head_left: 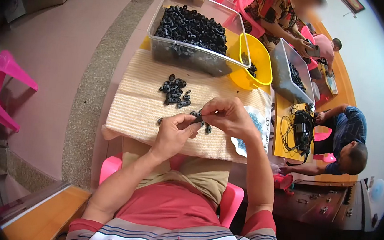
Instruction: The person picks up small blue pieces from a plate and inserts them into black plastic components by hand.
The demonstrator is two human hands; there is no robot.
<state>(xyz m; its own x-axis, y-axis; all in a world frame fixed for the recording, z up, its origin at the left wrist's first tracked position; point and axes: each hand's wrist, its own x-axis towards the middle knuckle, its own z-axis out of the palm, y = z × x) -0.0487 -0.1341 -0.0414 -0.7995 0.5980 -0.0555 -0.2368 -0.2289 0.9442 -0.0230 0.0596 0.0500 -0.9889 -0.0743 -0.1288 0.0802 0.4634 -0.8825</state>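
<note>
Between my two hands, over the towel, is a small black oval part [198,118]. My left hand [172,135] pinches it between thumb and fingertips. From the other side my right hand [229,117] has its thumb and forefinger closed at the same part; whether they also hold a smaller piece is hidden. A loose pile of similar black parts with holes [173,90] lies just beyond my hands on the striped cream towel [134,101]. Another black part [208,129] rests close below my right hand. Small light-blue pieces [241,146] lie on a white sheet beside my right wrist.
A clear plastic bin [188,53] heaped with black parts stands at the back. Beside it are a yellow tub [267,65] and another clear bin [286,85]. Black cables and adapters [300,127] lie at the right. Other people sit nearby; a pink stool [5,87] stands left.
</note>
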